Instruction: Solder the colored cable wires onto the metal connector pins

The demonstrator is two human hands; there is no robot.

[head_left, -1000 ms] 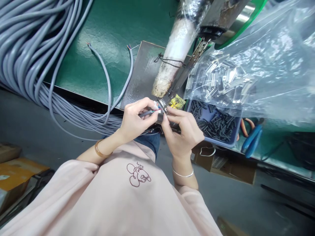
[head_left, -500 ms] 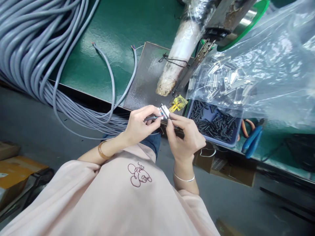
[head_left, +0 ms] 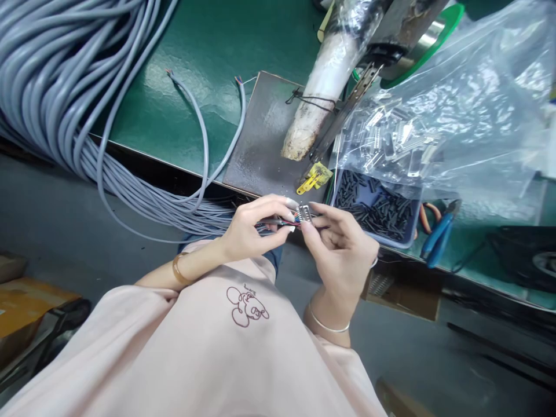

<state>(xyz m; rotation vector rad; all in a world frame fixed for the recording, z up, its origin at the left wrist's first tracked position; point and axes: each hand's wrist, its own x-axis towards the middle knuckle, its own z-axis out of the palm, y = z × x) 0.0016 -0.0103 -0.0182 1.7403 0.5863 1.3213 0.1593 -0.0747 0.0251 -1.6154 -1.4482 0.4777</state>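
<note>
Between my hands is a small multi-pin connector [head_left: 304, 213] with a row of metal contacts and thin coloured wires at its left side. My left hand [head_left: 256, 225] pinches the end of a grey cable [head_left: 273, 221] where these wires come out, its fingertips close to the connector. My right hand [head_left: 341, 246] grips the connector between thumb and fingers from the right. Both hands are in front of the bench's near edge. How the wires meet the contacts is too small to make out.
A big coil of grey cable [head_left: 47, 69] hangs over the bench at left. Ahead lie a dark metal plate [head_left: 256, 139], a wrapped white tube [head_left: 310, 104] and a yellow sponge [head_left: 319, 174]. To the right are a tray of black sleeves [head_left: 377, 217], bagged connectors [head_left: 395, 139] and blue-handled pliers [head_left: 438, 238].
Both hands have moved slightly right and toward my body with the connector. The connector has been turned, and my right hand has shifted its fingers around it. The view has shifted a little.
</note>
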